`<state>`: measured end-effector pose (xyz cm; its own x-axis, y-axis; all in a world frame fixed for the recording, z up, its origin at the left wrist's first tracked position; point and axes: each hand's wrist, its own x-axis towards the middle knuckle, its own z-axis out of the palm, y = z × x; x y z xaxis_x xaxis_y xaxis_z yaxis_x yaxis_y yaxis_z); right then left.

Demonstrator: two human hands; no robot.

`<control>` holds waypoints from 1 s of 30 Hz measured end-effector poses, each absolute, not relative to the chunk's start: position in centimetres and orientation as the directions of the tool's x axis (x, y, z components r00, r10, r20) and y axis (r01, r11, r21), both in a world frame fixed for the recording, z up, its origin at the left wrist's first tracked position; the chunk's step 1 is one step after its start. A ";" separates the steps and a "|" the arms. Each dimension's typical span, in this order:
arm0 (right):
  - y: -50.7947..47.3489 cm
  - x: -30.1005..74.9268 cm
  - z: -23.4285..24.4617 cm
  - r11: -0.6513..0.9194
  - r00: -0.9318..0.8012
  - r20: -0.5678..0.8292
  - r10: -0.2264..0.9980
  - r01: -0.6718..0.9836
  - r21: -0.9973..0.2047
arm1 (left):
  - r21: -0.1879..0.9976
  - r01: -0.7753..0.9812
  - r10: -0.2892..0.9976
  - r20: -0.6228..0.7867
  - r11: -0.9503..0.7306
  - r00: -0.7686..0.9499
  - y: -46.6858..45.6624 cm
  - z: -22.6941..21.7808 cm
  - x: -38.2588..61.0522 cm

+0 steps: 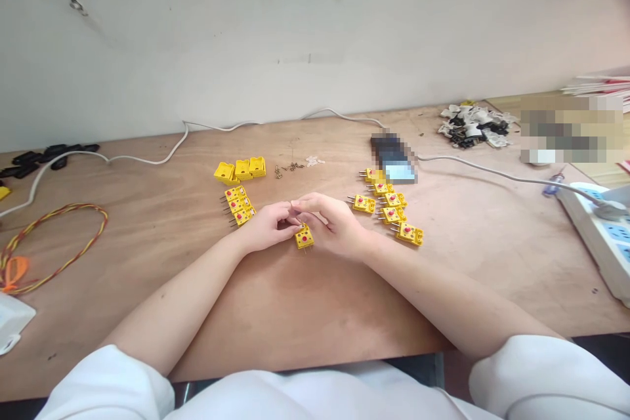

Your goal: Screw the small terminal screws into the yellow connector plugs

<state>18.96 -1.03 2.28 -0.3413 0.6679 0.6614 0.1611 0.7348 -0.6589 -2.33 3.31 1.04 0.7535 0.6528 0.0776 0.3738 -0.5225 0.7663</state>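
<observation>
- Bench [305,302] of pale plywood carries everything; it runs out to both sides of the two grips and back to a grey wall beyond them.
- Bare forearms in white sleeves come in from the near edge and meet at mid-bench.
- White power strip [603,230] lies far out to the side of the right grip, at the bench edge.
- Loop of twisted red-and-yellow wire [54,243] lies well off to the side of the left grip.
- White cable [147,157] trails along the bench behind both grips.
- Left grip [268,226] is closed, with its fingertips pinched against the top of the yellow connector [304,237].
- Right grip [335,223] is closed too, with fingers curled over and thumb against the same connector, its fingertips touching those of the left grip.
- The yellow connector sits between the two grips and just below their fingertips, red dot up, pins pointing toward the person; I cannot tell whether it is lifted off the bench.
- Row of finished connectors [391,210], each with a red dot, lies just beyond the right grip.
- Three plain yellow housings [241,170] stand behind the left grip.
- A cluster of pinned connectors [239,205] lies between those housings and the left grip.
- Small screws [289,168] lie scattered behind both grips.
</observation>
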 end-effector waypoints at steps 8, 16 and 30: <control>-0.9 18.2 1.0 0.687 -0.045 0.735 0.676 0.400 -0.607 | 0.781 0.336 0.648 0.112 -0.526 0.753 3.3 0.9 -2.3; -1.4 18.7 1.1 0.705 -0.231 0.673 0.703 0.102 -0.701 | 0.769 0.365 0.659 0.095 -0.525 0.746 3.4 0.6 -2.5; -1.5 18.7 1.3 0.783 -0.191 0.760 0.621 0.208 -0.587 | 0.779 0.342 0.655 0.114 -0.525 0.747 3.2 0.5 -2.5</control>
